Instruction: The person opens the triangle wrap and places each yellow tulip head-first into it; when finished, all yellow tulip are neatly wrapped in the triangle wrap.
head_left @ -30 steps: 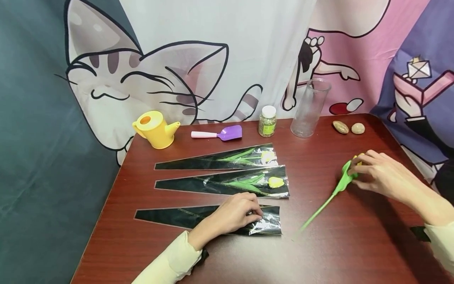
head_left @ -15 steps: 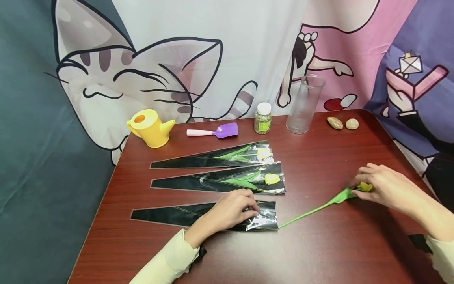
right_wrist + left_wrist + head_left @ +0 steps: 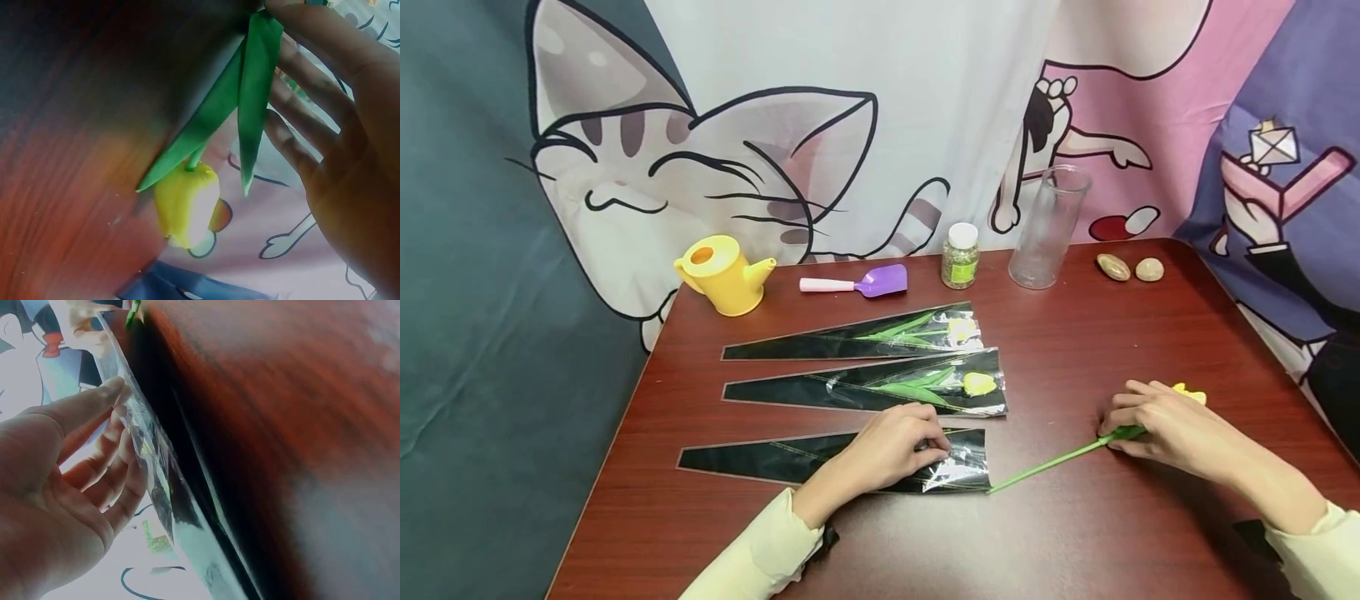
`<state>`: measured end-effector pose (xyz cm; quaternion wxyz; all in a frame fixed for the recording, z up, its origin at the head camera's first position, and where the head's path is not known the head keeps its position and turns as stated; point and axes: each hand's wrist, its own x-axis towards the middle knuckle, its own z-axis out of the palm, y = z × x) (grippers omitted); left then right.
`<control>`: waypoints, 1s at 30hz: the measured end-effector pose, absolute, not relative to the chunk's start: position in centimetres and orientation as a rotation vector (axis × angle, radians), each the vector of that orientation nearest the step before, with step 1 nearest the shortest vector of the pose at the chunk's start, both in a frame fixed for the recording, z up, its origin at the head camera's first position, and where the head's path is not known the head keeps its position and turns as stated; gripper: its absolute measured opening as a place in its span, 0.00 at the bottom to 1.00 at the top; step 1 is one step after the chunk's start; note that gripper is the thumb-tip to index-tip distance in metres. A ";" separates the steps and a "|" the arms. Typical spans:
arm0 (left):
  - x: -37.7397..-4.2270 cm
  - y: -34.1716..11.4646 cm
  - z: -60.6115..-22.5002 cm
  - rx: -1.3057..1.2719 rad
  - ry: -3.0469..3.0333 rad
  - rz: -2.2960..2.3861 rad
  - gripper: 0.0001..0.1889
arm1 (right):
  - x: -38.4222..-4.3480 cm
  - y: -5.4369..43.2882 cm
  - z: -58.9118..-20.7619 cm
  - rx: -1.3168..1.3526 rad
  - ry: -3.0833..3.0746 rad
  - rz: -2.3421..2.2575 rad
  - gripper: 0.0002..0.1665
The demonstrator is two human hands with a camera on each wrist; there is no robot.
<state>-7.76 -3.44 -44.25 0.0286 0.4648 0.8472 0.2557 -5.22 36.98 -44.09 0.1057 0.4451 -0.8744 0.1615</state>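
Note:
An artificial yellow tulip (image 3: 1060, 461) is in my right hand (image 3: 1180, 429), which pinches it where the green leaves meet the stem. Its bloom (image 3: 187, 206) hangs past the hand in the right wrist view. The stem points left, its tip at the near corner of the wide end of a black flower sleeve (image 3: 737, 460) with a clear front. My left hand (image 3: 891, 450) pinches the sleeve's clear film (image 3: 156, 456) between thumb and fingers near that wide end. In the left wrist view the film stands apart from the black backing. Whether the tip is inside cannot be told.
Behind lie two sleeves, a nearer one (image 3: 805, 389) and a farther one (image 3: 805, 343), each holding a yellow tulip. Along the back stand a yellow watering can (image 3: 726, 279), purple shovel (image 3: 880, 282), lidded jar (image 3: 961, 258), clear vase (image 3: 1047, 237) and two stones (image 3: 1114, 267).
My right hand has moved down along the tulip from the bloom to the leaf base. The stem has swung left, its tip now at the sleeve's wide end. My left hand stays on the sleeve.

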 end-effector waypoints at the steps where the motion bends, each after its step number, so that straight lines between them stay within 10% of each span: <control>1: -7.7 -3.5 -44.3 1.436 2.612 0.792 0.03 | -5.2 36.9 -44.1 1.314 -2.574 0.477 0.19; 30: -8.0 -3.6 -44.0 1.400 2.629 0.892 0.03 | -4.9 37.8 -41.1 1.101 -2.578 0.560 0.10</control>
